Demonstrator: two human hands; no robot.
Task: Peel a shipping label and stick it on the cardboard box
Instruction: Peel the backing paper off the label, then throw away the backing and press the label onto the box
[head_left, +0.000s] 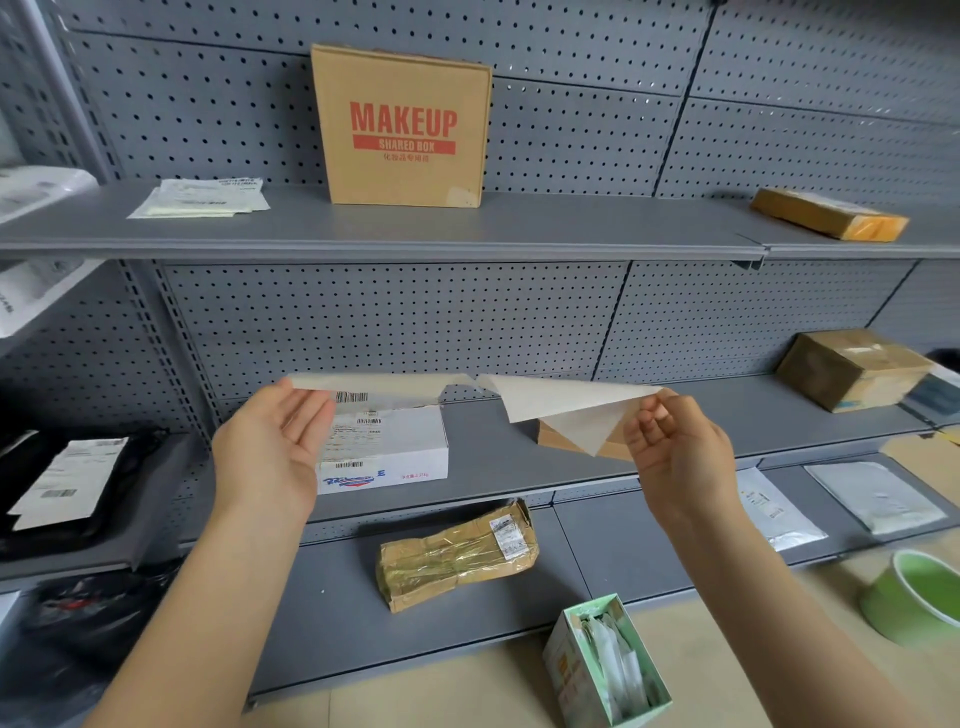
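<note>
I hold a shipping label flat at chest height in front of the middle shelf. Its barcode side shows faintly from below. My left hand, palm up, grips its left edge with the fingertips. My right hand pinches the corner of the beige backing paper, which has come away and hangs in a folded triangle. The two sheets still meet near the middle. A small cardboard box sits on the middle shelf, mostly hidden behind the backing paper. A large cardboard box printed MAKEUP stands upright on the top shelf.
A white box with a label on top sits on the middle shelf below the held label. A taped brown parcel lies on the lower shelf. A green carton of sachets and a green tape roll are at the lower right.
</note>
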